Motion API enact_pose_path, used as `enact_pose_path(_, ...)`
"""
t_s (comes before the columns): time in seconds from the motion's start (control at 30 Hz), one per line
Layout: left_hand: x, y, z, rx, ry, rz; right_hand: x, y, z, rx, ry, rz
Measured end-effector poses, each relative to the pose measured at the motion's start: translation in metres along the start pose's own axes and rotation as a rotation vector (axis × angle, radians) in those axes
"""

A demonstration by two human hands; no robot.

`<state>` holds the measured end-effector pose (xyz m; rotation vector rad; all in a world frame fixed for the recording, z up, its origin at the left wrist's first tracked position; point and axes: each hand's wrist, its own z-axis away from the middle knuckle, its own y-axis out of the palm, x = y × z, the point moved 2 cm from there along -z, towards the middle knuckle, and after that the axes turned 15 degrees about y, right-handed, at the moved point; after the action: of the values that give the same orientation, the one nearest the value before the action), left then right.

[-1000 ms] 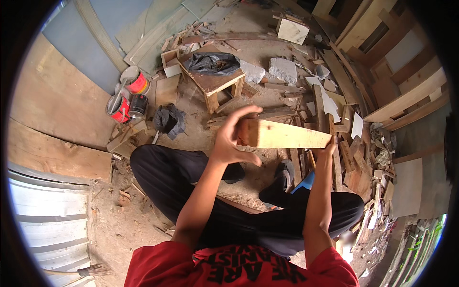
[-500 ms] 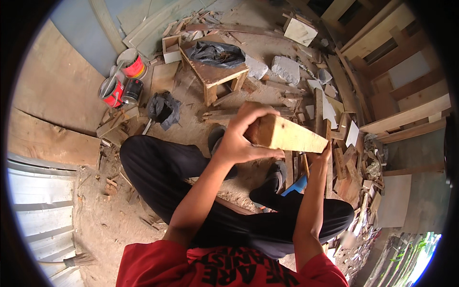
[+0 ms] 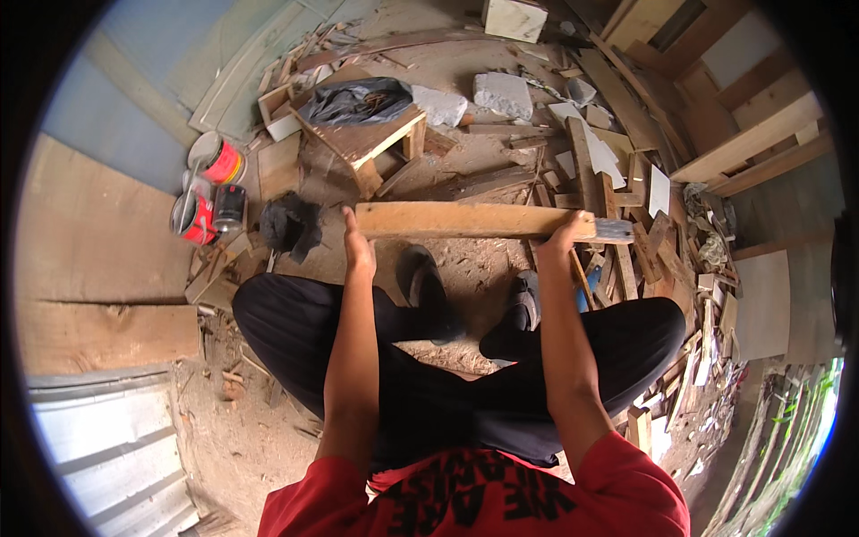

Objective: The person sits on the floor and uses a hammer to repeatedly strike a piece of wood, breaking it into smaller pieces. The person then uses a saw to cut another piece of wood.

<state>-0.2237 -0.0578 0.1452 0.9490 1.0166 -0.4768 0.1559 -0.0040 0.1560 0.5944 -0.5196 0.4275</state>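
A long pale wooden beam (image 3: 461, 220) lies crosswise in front of me, held up above my feet. My left hand (image 3: 359, 245) grips its left end, thumb up by the end face. Near the other end, my right hand (image 3: 562, 238) is closed round the beam from below. A darkened, greyish tip (image 3: 614, 232) sticks out to the right beyond that hand. Most of the fingers on both hands are hidden behind the wood.
A low wooden stool (image 3: 386, 143) with a black plastic bag (image 3: 360, 100) stands ahead. Paint cans (image 3: 216, 159) sit at left, near a crumpled black bag (image 3: 291, 225). Concrete blocks (image 3: 503, 96) lie beyond; scrap wood (image 3: 662, 255) is heaped at right.
The beam has swung from pointing lengthwise toward the view to lying crosswise. My left hand has moved left and my hands are farther apart. The view has shifted slightly.
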Motion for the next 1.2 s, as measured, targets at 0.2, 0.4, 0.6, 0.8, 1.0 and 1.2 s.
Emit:
enact_pose_path(0.2,0.041,0.001,-0.033,-0.170,0.042,0.068,-0.028,-0.017,-0.059,-0.029,0.058,-0.072)
enact_pose_path(0.4,0.081,0.001,-0.073,-0.121,-0.056,-0.223,-0.046,-0.048,-0.107,-0.044,0.070,-0.068)
enact_pose_path(0.6,0.113,-0.021,-0.118,-0.086,0.048,-0.415,-0.060,-0.030,-0.112,0.037,0.167,-0.063)
enact_pose_path(0.8,0.131,-0.018,-0.109,-0.023,0.241,-0.774,-0.070,-0.041,-0.128,-0.044,0.075,0.004)
enact_pose_path(1.0,0.130,-0.069,-0.136,-0.110,0.346,-0.763,-0.092,-0.002,-0.109,-0.038,0.147,-0.061)
enact_pose_path(1.2,0.114,-0.075,-0.130,-0.168,0.268,-0.786,-0.092,0.014,-0.108,-0.005,0.137,-0.046)
